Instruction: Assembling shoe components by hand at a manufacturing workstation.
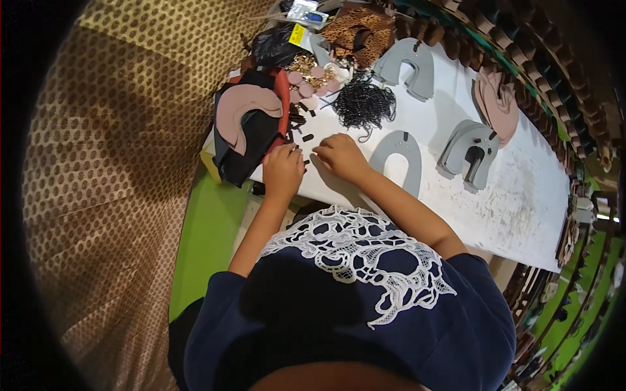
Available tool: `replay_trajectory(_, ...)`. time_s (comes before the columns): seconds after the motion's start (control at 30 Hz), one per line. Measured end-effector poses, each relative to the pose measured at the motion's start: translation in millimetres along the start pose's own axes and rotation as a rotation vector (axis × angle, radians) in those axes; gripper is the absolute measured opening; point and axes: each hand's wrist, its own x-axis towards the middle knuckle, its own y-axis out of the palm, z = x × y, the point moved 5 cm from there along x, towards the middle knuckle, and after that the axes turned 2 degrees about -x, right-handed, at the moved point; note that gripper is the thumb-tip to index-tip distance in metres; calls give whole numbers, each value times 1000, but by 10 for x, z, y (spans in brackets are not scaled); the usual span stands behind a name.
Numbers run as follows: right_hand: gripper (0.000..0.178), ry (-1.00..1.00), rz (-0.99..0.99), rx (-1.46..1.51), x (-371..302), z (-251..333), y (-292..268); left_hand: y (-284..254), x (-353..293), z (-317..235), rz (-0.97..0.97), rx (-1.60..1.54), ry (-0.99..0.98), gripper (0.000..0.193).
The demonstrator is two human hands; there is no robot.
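Observation:
My left hand (pixel 284 171) is at the near left of the white table, beside the black and red material. Its fingers are bent and closed over small dark pieces; what they grip, if anything, is hidden. A little to its right, my right hand (pixel 341 156) rests low over the tabletop with fingers curled together, and I cannot make out anything in them. Just beyond both hands lies a small black tab (pixel 308 138), with more dark strips (pixel 295 122) scattered behind it. To the right of my right hand is a flat grey U-shaped piece (pixel 399 153) with a dark tab on its curve.
A pink curved piece (pixel 242 107) tops the black material (pixel 238 163) at left. Behind lie a tangle of black cord (pixel 365 104), pink discs (pixel 305 90) and leopard-print material (pixel 358 32). Grey U-shaped pieces (pixel 466 153) and folded pink pieces (pixel 497 107) sit rightward. Shelves line the far right.

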Motion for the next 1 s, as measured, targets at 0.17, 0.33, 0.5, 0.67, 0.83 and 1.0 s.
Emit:
replay_trajectory(0.17,24,-68,14,-77,277,112,260,-137,-77,329,-29,53,-82,17)
replay_trajectory(0.33,16,-169,9,-164,365,162,339,-170,-112,411,-17,3,-74,17)
replay_trajectory(0.5,15,-191,-107,-198,341,116,198,-174,-24,365,-9,-72,-35,18)
replay_trajectory(0.67,16,-81,-110,-150,212,45,-74,-138,100,173,-10,-155,41,24)
replay_trajectory(0.83,15,24,-175,-123,52,16,-316,27,227,4,72,-199,90,16)
replay_trajectory(1.0,13,177,-187,-57,-237,-96,-483,88,336,-253,32,-238,204,13)
